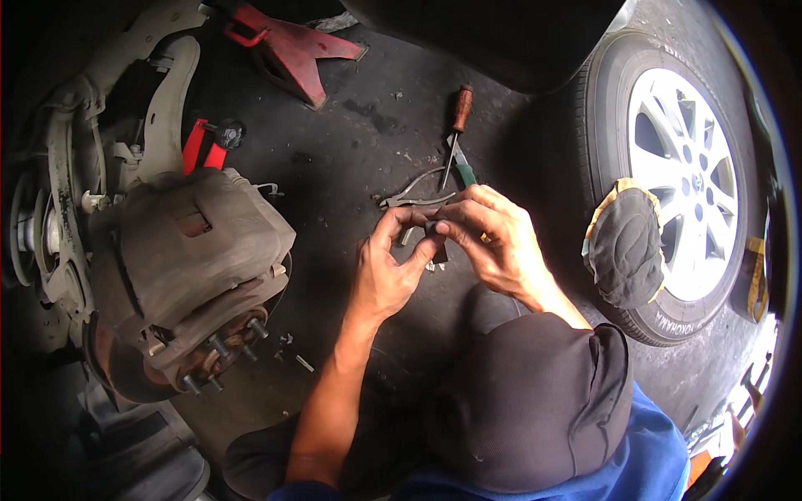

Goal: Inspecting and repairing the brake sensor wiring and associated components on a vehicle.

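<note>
Right around the middle of the frame, a small dark piece (pixel 440 250) is sitting between the two hands, partly hidden by the fingers, so its full shape is not showing. The left hand (pixel 388 271) is closing its thumb and bent forefinger on it from the left, with next to no gap beyond the piece itself. The right hand (pixel 501 238) is reaching it from the other side, its thumb and fingertips drawn in close against it; whether both hands are bearing its weight, I cannot tell. Just above the hands, a grey metal tool with curved arms (pixel 418 200) is lying on the dark floor (pixel 359 134), near a screwdriver (pixel 464 108) whose orange-red handle is pointing up the frame and a green-handled tool (pixel 464 171). At the left, a brown-grey brake caliper (pixel 196 250) is straddling a rusty disc (pixel 125 367), and bare wheel studs (pixel 221 346) are jutting out below it. A red stand (pixel 292 58) is standing at the upper left. On the right, a wheel (pixel 668 142) with silver spokes is lying, and a rounded dark cloth pad (pixel 626 250) with a tan edge is covering part of its tyre and rim
</note>
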`<state>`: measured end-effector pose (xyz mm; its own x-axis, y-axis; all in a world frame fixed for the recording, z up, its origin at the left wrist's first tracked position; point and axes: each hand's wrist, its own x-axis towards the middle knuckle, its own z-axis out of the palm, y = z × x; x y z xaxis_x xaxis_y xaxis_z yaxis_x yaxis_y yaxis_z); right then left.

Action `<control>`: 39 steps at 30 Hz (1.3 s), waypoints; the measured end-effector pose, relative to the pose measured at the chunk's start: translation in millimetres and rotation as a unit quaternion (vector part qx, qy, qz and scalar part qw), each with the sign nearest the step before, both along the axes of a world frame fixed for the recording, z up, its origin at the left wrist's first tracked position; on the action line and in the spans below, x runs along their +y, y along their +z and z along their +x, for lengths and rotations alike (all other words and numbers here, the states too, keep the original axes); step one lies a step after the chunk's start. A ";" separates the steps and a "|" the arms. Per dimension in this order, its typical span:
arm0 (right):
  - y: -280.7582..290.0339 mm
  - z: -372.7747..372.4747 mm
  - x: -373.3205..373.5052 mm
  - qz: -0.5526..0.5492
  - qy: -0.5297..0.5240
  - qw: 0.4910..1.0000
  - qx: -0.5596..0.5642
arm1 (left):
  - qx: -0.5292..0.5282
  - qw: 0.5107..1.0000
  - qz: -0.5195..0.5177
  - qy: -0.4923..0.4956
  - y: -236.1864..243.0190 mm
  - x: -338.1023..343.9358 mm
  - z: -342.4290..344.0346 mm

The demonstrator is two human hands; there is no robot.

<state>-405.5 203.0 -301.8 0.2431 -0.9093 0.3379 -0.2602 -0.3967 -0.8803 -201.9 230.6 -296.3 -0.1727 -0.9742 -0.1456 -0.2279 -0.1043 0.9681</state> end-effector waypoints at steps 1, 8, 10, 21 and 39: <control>5.6 -3.5 -3.1 0.013 0.014 1.000 0.019 | -0.018 1.000 -0.004 -0.007 2.2 -0.4 -0.7; -1.7 -9.4 -6.0 0.045 0.060 0.996 0.046 | -0.126 0.978 -0.168 -0.004 15.7 -7.9 -3.7; -2.0 -8.1 -4.4 0.048 0.056 0.996 0.051 | -0.134 0.973 -0.187 0.009 19.0 -9.8 -6.4; -8.0 3.4 -1.2 -0.042 0.003 0.997 0.058 | -0.162 0.975 -0.150 0.038 16.7 -6.4 -7.6; -5.4 -3.5 -4.5 -0.059 0.039 0.990 0.125 | -0.050 0.998 -0.021 -0.032 -0.8 -4.7 5.8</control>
